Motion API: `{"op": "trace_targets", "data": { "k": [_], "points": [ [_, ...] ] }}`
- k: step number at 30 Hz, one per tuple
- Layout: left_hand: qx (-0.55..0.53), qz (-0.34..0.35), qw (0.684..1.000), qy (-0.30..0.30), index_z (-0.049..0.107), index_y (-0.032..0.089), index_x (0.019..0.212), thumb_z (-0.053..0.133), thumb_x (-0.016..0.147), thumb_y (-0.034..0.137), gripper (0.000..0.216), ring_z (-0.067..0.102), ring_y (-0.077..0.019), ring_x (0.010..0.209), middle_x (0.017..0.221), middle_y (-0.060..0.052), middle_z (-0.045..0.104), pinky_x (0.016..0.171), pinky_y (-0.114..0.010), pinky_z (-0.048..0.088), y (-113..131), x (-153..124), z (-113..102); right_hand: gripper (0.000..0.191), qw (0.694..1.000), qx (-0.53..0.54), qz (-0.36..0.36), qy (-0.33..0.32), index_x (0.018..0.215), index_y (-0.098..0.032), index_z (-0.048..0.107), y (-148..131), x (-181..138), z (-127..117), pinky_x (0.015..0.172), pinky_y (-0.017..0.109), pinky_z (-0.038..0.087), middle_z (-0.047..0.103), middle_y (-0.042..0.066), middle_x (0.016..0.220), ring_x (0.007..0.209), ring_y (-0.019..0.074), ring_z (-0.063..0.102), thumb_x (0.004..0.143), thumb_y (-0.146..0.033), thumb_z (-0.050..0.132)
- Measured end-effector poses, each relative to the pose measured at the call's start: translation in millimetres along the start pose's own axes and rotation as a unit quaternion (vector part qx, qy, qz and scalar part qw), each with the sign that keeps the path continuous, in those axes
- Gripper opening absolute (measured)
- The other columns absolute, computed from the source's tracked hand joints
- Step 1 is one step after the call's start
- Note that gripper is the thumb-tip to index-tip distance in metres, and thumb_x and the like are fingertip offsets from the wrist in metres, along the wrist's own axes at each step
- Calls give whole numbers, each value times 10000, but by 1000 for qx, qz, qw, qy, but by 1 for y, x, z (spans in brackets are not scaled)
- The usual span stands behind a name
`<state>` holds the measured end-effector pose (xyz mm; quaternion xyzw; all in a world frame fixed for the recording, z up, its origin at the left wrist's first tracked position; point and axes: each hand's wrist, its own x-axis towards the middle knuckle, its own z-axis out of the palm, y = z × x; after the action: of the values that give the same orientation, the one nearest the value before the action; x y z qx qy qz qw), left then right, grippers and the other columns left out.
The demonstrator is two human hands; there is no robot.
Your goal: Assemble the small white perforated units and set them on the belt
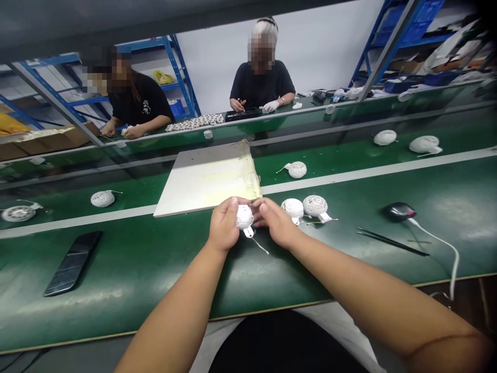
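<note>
Ball: A white perforated ball (244, 217), its shell pierced with small openings, was held above the bench at the centre of the view, between both hands, with a small white tab (248, 232) and a thin wire (260, 248) hanging below and to its right.

Left hand: The left hand (224, 225) was curled around the ball's left side, its grip closed and its thumb on top.

Right hand: The right hand (276, 221) came in from the other side, its grip nearly closed, with the fingertips pressed against the ball's upper right.

Things: Two matching balls (304, 207) lay just right of the hands. Beyond them were black tweezers (392, 242) and a black computer mouse (399, 211) with a white cable.

Rest: A black phone (73, 263) lay face up on the green bench (155, 269), left of the hands. A pale board (207, 178) with a yellowed edge lay just ahead of them. Further off, two seated people (261, 77) worked at another bench, in front of blue shelving (171, 72).
</note>
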<state>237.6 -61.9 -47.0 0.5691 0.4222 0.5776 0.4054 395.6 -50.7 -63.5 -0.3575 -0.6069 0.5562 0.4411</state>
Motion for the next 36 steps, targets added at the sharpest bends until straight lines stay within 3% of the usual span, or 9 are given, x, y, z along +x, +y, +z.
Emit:
{"op": "trace_targets", "data": {
  "k": [4, 9, 14, 18, 24, 27, 31, 33, 36],
  "points": [
    [-32, -29, 998, -45, 748, 150, 933, 494, 976, 483, 422, 683, -225, 913, 1002, -100, 742, 847, -339, 521, 4, -7, 16, 501, 994, 17, -67, 90, 1164, -234, 507, -3, 2, 4, 917, 355, 542, 616, 90, 1244, 1090, 201, 632, 978, -650, 299],
    [49, 34, 996, -63, 740, 170, 981, 390, 1027, 438, 443, 657, -222, 1022, 1115, -98, 719, 928, -344, 489, 12, -20, 36, 495, 991, 1, -59, 123, 1118, -212, 561, -5, -4, 15, 935, 393, 525, 683, 67, 985, 967, 216, 663, 992, -618, 307],
    [127, 46, 990, -45, 720, 178, 940, 354, 1031, 462, 472, 654, -210, 936, 1027, -82, 728, 899, -340, 490, 7, -20, 39, 491, 983, -49, -62, 166, 1150, -234, 561, 0, -6, 17, 962, 424, 513, 666, 64, 1023, 1013, 231, 636, 997, -617, 295],
    [109, 41, 991, -59, 707, 180, 931, 362, 1029, 459, 455, 655, -217, 968, 1002, -82, 719, 916, -347, 489, 6, -14, 36, 528, 987, -56, -59, 137, 1192, -221, 531, -2, -1, 10, 957, 437, 512, 662, 70, 992, 982, 229, 639, 993, -637, 275],
    [62, 168, 983, 28, 677, 191, 1065, 398, 1016, 491, 413, 593, -238, 1185, 1207, -106, 652, 1060, -409, 434, 10, -7, 14, 655, 997, -47, -51, -15, 1425, -206, 339, -19, -3, -1, 878, 424, 549, 641, 129, 1209, 1023, 246, 662, 923, -576, 541],
    [18, 82, 996, -12, 558, 221, 1323, 347, 982, 624, 568, 532, -265, 1286, 1393, -121, 554, 1067, -417, 441, 3, -3, 2, 818, 985, -152, -75, -13, 1483, -222, 281, -20, -4, -8, 902, 482, 540, 648, 131, 1215, 1033, 285, 662, 833, -490, 701],
    [-23, -64, 987, -146, 563, 166, 1303, 247, 939, 726, 739, 649, -260, 1009, 1199, -145, 652, 865, -381, 538, 1, 1, -8, 841, 903, -347, -252, 14, 1461, -249, 374, -21, -3, -23, 1109, 586, 371, 597, 134, 1326, 1259, 360, 526, 761, -489, 775],
    [12, -37, 983, -181, 579, 157, 1266, 439, 918, 685, 648, 638, -257, 987, 1163, -133, 658, 874, -364, 522, 5, 0, -9, 798, 889, -343, -303, 24, 1434, -259, 407, -24, -4, -28, 1154, 585, 324, 561, 132, 1374, 1315, 366, 479, 781, -602, 712],
    [61, 28, 978, -198, 513, 196, 1338, 640, 866, 556, 607, 601, -267, 1080, 1250, -115, 610, 949, -364, 484, 13, -5, -8, 740, 927, -218, -277, 126, 1440, -248, 362, -26, -5, -28, 1162, 543, 344, 463, 142, 1475, 1379, 337, 434, 881, -721, 470]
  ]
}}
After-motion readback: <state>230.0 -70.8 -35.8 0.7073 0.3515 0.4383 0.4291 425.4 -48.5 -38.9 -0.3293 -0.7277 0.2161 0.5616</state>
